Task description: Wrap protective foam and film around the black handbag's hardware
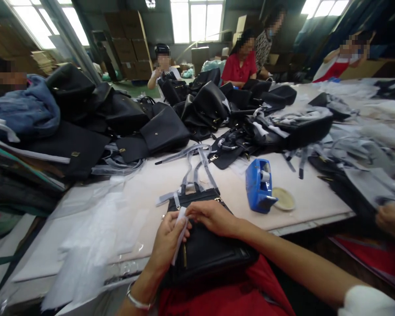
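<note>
A black bag [213, 245] lies at the table's front edge and over my lap, its straps wrapped in clear film [197, 162] and stretched away from me. Above its front, my left hand [171, 230] pinches a narrow strip of white wrapping [180, 235] between thumb and fingers. My right hand [210, 217] meets it at the strip's upper end, fingertips closed on it. A gold zipper pull [184, 256] hangs on the bag just below my hands. Right of the bag stands a blue tape dispenser [259, 186].
A roll of tape [283, 199] lies by the dispenser. White wrapping sheets [88, 245] spread on the left. Piled black bags [166, 129] cover the table's far side. At right, another person's hand [393, 219] touches a wrapped bag. Several people sit or stand beyond.
</note>
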Available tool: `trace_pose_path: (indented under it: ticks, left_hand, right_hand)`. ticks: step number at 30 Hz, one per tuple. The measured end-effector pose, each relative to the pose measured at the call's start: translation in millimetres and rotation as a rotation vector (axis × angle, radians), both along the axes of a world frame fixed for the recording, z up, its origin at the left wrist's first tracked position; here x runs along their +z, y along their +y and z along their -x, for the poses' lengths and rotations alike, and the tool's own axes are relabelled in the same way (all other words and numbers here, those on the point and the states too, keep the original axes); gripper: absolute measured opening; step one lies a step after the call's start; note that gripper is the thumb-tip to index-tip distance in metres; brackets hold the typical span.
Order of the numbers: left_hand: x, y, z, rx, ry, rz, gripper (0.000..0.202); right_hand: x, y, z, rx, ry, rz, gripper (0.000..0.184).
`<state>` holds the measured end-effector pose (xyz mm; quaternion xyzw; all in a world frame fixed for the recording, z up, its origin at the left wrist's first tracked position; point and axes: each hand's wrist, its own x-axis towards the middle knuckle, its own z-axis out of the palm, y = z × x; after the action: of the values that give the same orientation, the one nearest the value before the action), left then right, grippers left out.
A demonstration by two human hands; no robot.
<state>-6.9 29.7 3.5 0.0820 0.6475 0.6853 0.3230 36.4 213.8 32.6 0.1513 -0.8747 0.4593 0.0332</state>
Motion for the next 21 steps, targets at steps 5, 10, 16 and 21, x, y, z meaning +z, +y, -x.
trace_pose_path:
  ticks: [5, 10, 16, 21]
  left_hand:
    - [3.8, -3.3, 0.5, -0.015, -0.005, -0.035, 0.033]
    - [6.4, -2.1, 1.8, -0.039, -0.057, -0.050, 0.032]
    - [6.8, -6.0, 4.5, -0.046, -0.128, -0.147, 0.025]
    - [8.0, -11.7, 7.9, -0.032, -0.248, -0.275, 0.019]
  right_hand:
    - [-12.5, -1.8, 10.5, 0.006, 0.058, -0.168, 0.021]
    - [-4.2, 0.7, 13.7, 0.010, 0.004, -0.172, 0.045]
    - [-12.4, 0.6, 22.8, -0.023, -0.223, 0.200, 0.041]
    - [-25.9, -5.4, 29.8, -0.002, -0.396, 0.440, 0.033]
